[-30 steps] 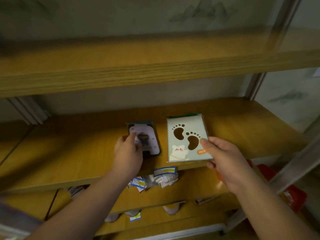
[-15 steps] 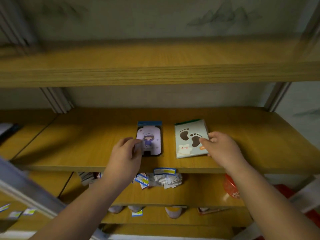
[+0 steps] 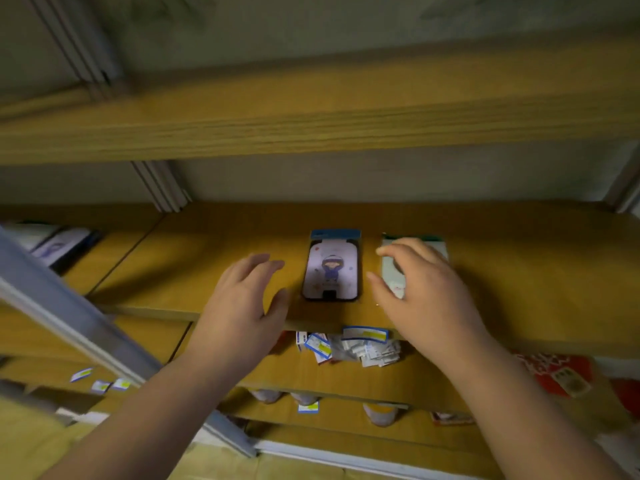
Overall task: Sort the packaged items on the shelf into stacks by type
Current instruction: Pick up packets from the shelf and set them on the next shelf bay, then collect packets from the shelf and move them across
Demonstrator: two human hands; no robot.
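Your left hand (image 3: 242, 306) hovers over the bare wood of the shelf (image 3: 173, 271), fingers spread and holding nothing, just beside the phone-case pack (image 3: 331, 268). This pack lies flat near the front edge: a dark rounded frame, a pale glossy face with a small cartoon figure, and a blue card header at the far end. I think the plastic is slippery, so square it with light pushes on the edges, not on the face.

Your right hand (image 3: 426, 289) rests flat on the pale green pack (image 3: 391, 275), which lies just beside the first one, apart from it. The fingers are loose, not gripping; most of this pack is hidden under your palm. It seems a thin, flexible sleeve, so press gently and slide it parallel to its neighbour, keeping a gap between the two stacks.
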